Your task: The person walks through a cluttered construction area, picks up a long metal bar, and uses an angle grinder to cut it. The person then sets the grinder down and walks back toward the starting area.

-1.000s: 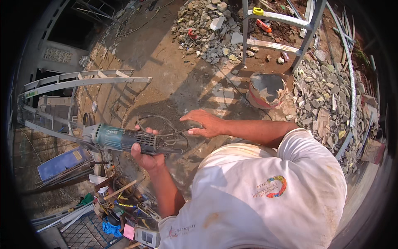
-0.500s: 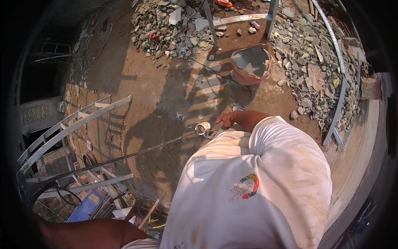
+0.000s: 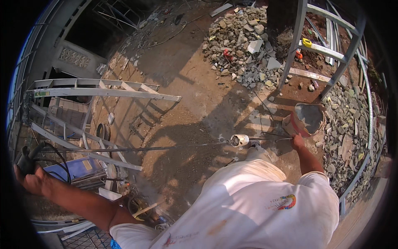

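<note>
At the far left my left hand (image 3: pixel 34 179) is closed around the dark upper end of a tool (image 3: pixel 28 162), where black cable loops. From there a long thin shaft (image 3: pixel 166 147) stretches across to a dirty white can (image 3: pixel 239 140) in the middle. Whether the shaft touches the can is hard to tell. My right hand (image 3: pixel 297 142) is closed on a thin dark wire (image 3: pixel 277 138) that runs toward the can. Just beyond that hand stands a torn paper sack (image 3: pixel 293 124) with grey powder (image 3: pixel 310 114) in its open top.
Rubble heaps lie at the far side (image 3: pixel 242 45) and along the right (image 3: pixel 348 124). A metal stepladder (image 3: pixel 344 58) stands at the back right; another ladder (image 3: pixel 120 92) reaches in from the left. A blue panel (image 3: pixel 76 169) and scrap lie near my left forearm.
The view has turned, so the scene sits farther right. My left hand and the tool's upper end have come into sight. My right hand has moved away from the can toward the sack.
</note>
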The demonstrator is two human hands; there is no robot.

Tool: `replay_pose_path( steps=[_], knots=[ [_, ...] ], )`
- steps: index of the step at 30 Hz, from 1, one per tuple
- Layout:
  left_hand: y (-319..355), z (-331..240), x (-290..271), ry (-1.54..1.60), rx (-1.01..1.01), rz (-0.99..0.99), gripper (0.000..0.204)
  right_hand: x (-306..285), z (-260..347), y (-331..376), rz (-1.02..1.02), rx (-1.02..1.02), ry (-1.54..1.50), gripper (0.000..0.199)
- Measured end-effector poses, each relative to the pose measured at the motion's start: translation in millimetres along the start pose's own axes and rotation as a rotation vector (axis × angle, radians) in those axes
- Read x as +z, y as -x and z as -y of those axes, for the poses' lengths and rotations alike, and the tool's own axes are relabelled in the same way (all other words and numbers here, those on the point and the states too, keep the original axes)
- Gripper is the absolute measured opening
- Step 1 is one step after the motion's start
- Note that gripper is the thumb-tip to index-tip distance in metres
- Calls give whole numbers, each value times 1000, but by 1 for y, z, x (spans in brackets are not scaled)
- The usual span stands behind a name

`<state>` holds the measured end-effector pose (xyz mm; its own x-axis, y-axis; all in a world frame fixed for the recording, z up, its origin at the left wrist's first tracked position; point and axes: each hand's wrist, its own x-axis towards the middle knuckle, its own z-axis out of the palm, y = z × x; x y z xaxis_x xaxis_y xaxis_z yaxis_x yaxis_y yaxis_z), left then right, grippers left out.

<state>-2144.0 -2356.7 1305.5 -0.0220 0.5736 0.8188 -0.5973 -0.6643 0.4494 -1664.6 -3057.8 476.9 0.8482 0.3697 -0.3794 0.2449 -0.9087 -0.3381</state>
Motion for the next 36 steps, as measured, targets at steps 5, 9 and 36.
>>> replay_pose_path(
  steps=[5, 9, 36],
  knots=[
    [-15, 23, -67, -41, -76, -162, 28, -2, -26, 20, 315, 346, 253, 37],
    [19, 84, -73, -133, -58, -238, 30, -10, -32, 22, 500, 493, 221, 37],
    [139, 712, 5, -198, -780, -252, 38, -140, 431, -574, -179, -87, -203, 29]
  ],
)
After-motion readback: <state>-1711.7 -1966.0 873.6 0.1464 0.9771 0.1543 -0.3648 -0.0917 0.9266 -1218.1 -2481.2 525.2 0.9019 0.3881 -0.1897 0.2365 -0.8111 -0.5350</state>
